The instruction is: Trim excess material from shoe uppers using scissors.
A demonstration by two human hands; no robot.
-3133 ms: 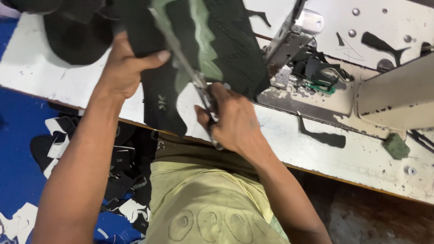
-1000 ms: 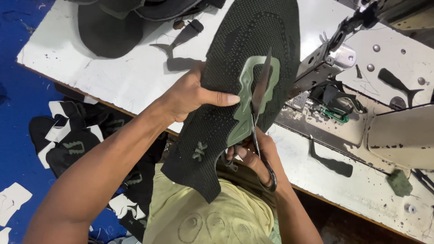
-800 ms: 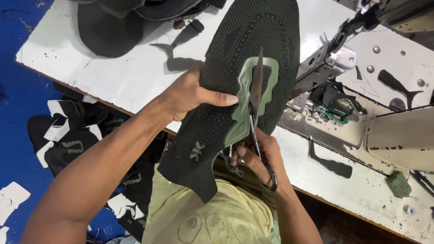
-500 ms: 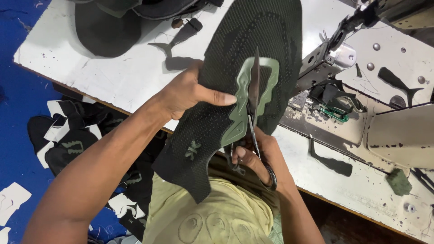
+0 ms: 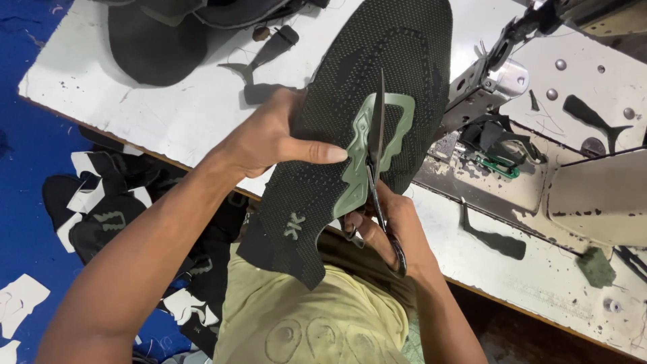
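One pair of scissors (image 5: 377, 168) is being held against one dark knitted shoe upper (image 5: 364, 135). Two hands are being used: the left hand (image 5: 269, 138) and the right hand (image 5: 394, 229).

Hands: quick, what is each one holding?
Left hand: closed on the dark knitted piece.
Right hand: closed on the scissors.

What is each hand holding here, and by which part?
The left hand pinches the dark knit shoe upper at its left edge, thumb on top. The right hand grips scissors by the handle loops, blades over the green patch.

White worktable (image 5: 168, 114), black offcuts (image 5: 266, 54)
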